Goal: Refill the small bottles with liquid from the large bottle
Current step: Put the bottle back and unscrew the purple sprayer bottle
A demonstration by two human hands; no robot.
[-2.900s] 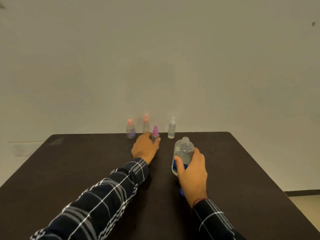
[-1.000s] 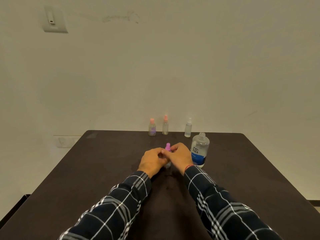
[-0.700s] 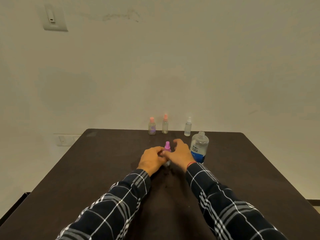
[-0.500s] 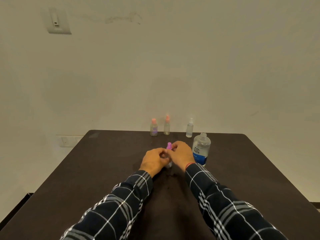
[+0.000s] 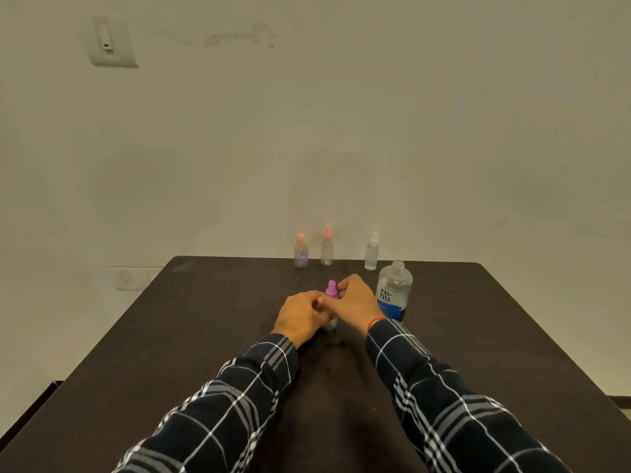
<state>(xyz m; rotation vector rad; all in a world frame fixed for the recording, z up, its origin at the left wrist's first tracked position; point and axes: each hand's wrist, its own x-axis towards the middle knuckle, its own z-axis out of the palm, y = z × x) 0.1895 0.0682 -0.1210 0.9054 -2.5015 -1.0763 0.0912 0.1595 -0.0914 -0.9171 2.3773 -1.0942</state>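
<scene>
A small bottle with a purple cap point(image 5: 331, 290) stands on the dark table point(image 5: 205, 319) between my hands. My left hand point(image 5: 300, 314) grips its body, mostly hiding it. My right hand point(image 5: 355, 300) pinches the bottle at the purple cap. The large clear bottle point(image 5: 393, 290) with a blue label stands uncapped just right of my right hand. Three more small bottles line the far edge: one with a pink cap and purple label point(image 5: 301, 251), a slimmer pink-capped one point(image 5: 327, 247) and a white-capped one point(image 5: 372, 252).
The table ends at a pale wall just behind the far bottles. A wall switch point(image 5: 111, 42) sits high on the left, and sockets point(image 5: 128, 278) lie low beside the table's left edge.
Earlier my right hand held the large bottle while my left reached the purple-capped bottle at the back. Now that bottle stands mid-table in both hands, and the large bottle stands released to the right.
</scene>
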